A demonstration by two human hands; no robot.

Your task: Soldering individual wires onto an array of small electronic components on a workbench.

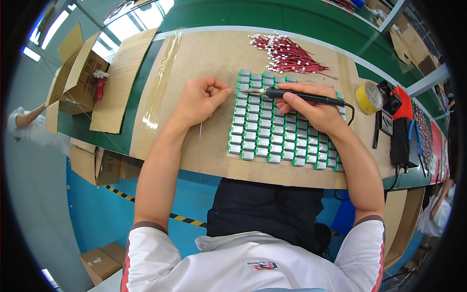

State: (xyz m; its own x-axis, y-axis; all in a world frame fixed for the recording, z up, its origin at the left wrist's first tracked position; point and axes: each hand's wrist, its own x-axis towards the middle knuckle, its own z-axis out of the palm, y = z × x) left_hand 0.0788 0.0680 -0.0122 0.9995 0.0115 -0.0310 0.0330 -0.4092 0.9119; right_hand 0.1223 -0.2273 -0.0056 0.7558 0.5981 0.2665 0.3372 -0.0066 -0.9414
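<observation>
The right hand wraps the soldering iron over the grey blocks' far left part. The left hand pinches thin wire just left — the iron could slip and burn it.

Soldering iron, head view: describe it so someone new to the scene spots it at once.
On the brown-covered table, find the block of grey-and-green modules. Over its far rows, the right hand holds the soldering iron, metal tip pointing left toward the left hand. Unlike the small, boxy modules beneath, it is long, slender and black-handled, with a cord.
</observation>
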